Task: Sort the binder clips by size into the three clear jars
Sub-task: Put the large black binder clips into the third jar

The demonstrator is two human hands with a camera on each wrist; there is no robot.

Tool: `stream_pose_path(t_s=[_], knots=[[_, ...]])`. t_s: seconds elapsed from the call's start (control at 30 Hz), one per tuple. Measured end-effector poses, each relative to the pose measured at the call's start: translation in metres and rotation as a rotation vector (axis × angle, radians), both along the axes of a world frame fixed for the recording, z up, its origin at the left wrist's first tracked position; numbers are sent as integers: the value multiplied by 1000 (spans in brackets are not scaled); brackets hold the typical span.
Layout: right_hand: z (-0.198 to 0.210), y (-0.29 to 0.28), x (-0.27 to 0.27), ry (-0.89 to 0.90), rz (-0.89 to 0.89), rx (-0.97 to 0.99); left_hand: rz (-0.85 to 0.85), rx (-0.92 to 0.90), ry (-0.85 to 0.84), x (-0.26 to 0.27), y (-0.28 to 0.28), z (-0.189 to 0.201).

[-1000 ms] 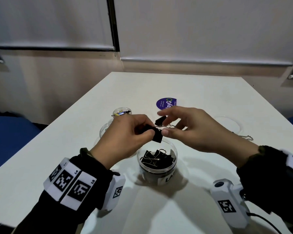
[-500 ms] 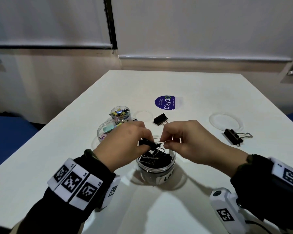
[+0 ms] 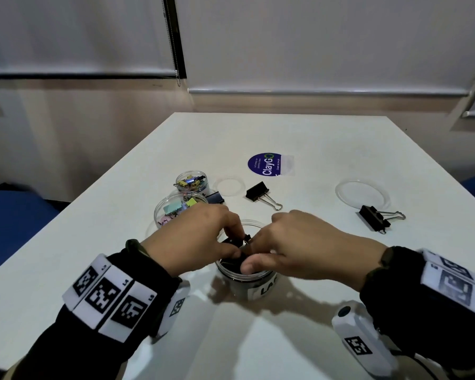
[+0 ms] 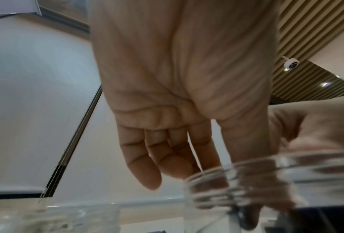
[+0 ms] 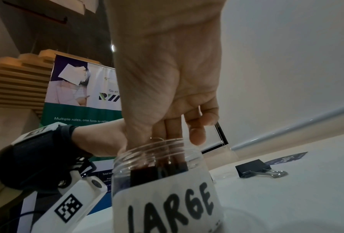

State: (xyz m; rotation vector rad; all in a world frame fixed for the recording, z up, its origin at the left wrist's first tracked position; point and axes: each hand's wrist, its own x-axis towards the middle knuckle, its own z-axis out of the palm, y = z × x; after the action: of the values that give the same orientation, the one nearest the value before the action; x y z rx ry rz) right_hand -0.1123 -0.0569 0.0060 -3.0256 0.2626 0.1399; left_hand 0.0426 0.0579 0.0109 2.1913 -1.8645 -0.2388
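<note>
Head view: both hands meeting over the mouth of the clear jar labelled LARGE (image 3: 261, 289), low centre of frame. Left hand (image 3: 195, 239) pinching a black binder clip (image 3: 237, 244) at the jar's rim, fingers curled round it. Right hand (image 3: 299, 248) pinching the same clip's wire handle from the other side, thumb lying across the near rim. More black clips packed inside the jar, seen through the wall in the right wrist view (image 5: 159, 171).

Up and left of the hands, just beside the left knuckles: medium jar of pastel clips (image 3: 173, 212), and behind it the small jar of coloured clips (image 3: 192, 182). One loose black clip (image 3: 258, 192) at centre, beside a small clear lid (image 3: 228, 186). Another loose black clip (image 3: 374, 219) at right, touching the edge of a larger clear lid (image 3: 362, 194). Round purple sticker (image 3: 265, 164) further back.

Open white table (image 3: 327, 138) behind the sticker and along the right edge; bare stretch at lower left too.
</note>
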Motion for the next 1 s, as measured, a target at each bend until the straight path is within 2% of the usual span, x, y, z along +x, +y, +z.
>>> stream_pose_path(t_s=[0.1, 0.17, 0.3, 0.37, 0.53, 0.73, 0.9, 1.0], knots=[[-5, 2, -1, 64, -20, 60, 2, -8, -17, 0, 0, -3], [-3, 1, -4, 47, -3, 94, 6, 8, -46, -1, 1, -5], [4, -7, -6, -221, -48, 204, 43, 40, -107, -2, 0, -5], [5, -14, -8, -283, -118, 228, 52, 48, -121, -3, -1, -4], [1, -23, -16, -199, -164, 317, 12, 19, -29, -5, 2, -1], [-1, -25, -16, -202, -245, 360, -86, 156, -96, -10, -3, 1], [-3, -28, -16, -201, -278, 406, -94, 153, 61, -5, 0, 7], [-3, -28, -16, -204, -270, 410, -95, 145, 32, -5, -2, 7]])
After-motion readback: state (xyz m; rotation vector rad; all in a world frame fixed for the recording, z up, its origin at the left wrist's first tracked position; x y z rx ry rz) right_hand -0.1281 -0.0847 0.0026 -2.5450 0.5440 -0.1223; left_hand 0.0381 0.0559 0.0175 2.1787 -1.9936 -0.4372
